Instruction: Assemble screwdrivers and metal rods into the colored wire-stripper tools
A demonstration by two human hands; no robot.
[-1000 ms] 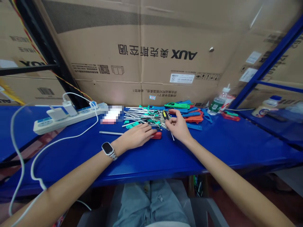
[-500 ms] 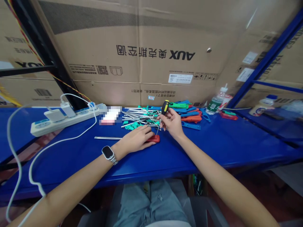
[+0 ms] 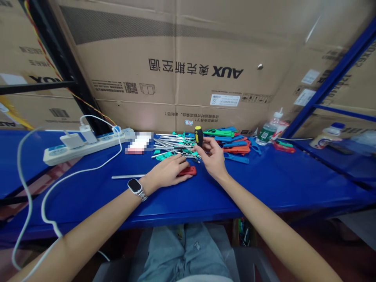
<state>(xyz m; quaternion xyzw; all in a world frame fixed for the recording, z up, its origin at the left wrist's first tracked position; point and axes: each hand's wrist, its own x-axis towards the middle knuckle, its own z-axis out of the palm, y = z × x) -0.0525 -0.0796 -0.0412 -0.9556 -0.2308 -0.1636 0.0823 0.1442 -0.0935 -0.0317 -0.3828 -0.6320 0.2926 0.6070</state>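
Note:
My left hand (image 3: 169,171) lies over a red plastic handle (image 3: 191,170) on the table, fingers bent around it. A thin metal rod (image 3: 126,177) sticks out to the left beneath that hand; the join with the handle is hidden. In my right hand (image 3: 214,157) a black-and-yellow screwdriver (image 3: 199,136) stands nearly upright, pinched between thumb and fingers. Its shaft is hard to make out, and whether the tip touches the red handle I cannot tell. Behind both hands lies a pile of metal rods with green plastic parts (image 3: 164,144).
Blue, green and orange plastic handles (image 3: 235,149) lie right of the pile. A plastic bottle (image 3: 266,131) and a red-and-green item (image 3: 284,146) stand farther right. On the left, a white power strip (image 3: 58,154) trails white cables. Cardboard (image 3: 188,39) walls off the back of the blue table (image 3: 264,184).
The screwdriver has shifted slightly left and now stands more upright; its shaft shows less than before. My left hand stays on the red handle. The whole view has moved a little.

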